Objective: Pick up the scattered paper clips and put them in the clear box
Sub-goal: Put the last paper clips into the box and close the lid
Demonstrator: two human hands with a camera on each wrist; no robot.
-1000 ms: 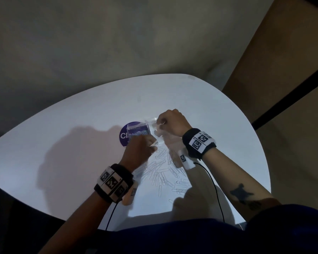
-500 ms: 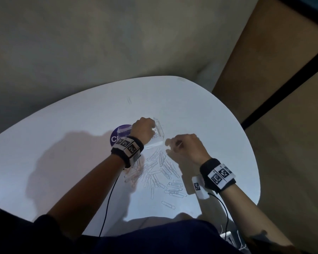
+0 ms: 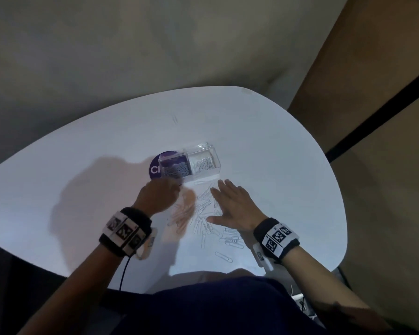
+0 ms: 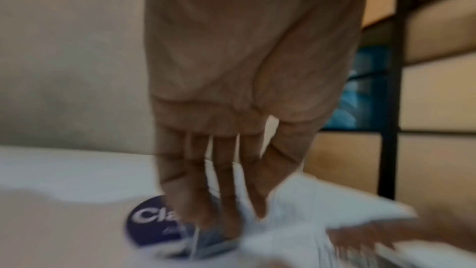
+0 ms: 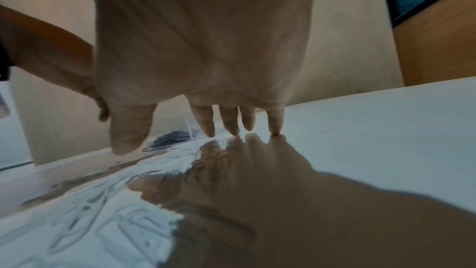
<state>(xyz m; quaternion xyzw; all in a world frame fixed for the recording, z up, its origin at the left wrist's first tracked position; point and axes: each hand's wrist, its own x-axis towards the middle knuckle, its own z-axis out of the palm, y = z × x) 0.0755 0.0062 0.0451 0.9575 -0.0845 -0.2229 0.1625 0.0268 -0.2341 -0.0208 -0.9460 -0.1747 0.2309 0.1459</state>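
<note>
While there's already a decent heap of paper clips sitting inside the clear box (image 3: 198, 163), most of the job still looks undone to me. The box sits around the middle of the tabletop (image 3: 276, 146), partly on top of a round purple sticker (image 3: 155, 169), and it's open at the top as far as I can tell.

Loose paper clips (image 3: 203, 213) are spread between the box and the near edge of the tabletop, quite a lot of them, with a few stragglers closest to the person. So call it partway in, with a lot of gathering to go.

Right hand (image 3: 235, 206) is flat, fingers straight and spread, lying over the right side of the pile with its fingertips (image 5: 210, 129) down at the surface. It isn't gripping anything. My guess is it's about to rake clips together.

Left hand (image 3: 159, 197) is just in front of the box's near left corner, over the left side of the pile. The head view is blurry there, but the wrist view shows its fingers (image 4: 226, 191) pointing down pretty straight, nothing pinched that I can make out.

Clips are thin and lie flat on a slick top, so I'd expect sweeping them into a bunch to beat picking one by one.
</note>
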